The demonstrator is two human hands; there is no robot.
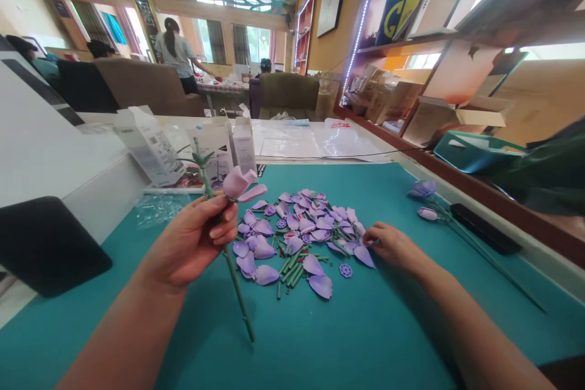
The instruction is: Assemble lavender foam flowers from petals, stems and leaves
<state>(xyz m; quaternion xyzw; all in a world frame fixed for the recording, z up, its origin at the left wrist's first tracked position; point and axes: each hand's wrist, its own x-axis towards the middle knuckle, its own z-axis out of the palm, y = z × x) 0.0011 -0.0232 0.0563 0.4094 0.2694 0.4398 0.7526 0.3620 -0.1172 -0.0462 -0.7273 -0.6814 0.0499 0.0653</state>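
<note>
My left hand (194, 241) is closed around the green stem of a toy flower (236, 183), which has a pink bloom and a green leafy tip above my fingers. Its stem slants down over the mat to the lower right. A heap of purple plastic petals (320, 286) and short green stem pieces (295, 269) lies in the middle. At the heap's right edge, my right hand (388, 245) has its fingers curled against the petals; whether a piece is between the fingertips is hidden. A round purple openwork piece (346, 270) lies just left of that hand.
A finished purple flower (423, 189) on a long stem lies at the right beside a black case (484, 228). Opened white boxes (153, 146) and clear plastic wrap (162, 208) are at back left. A dark flat panel (50, 244) juts in at left. Shelves line the right wall; people are in the background.
</note>
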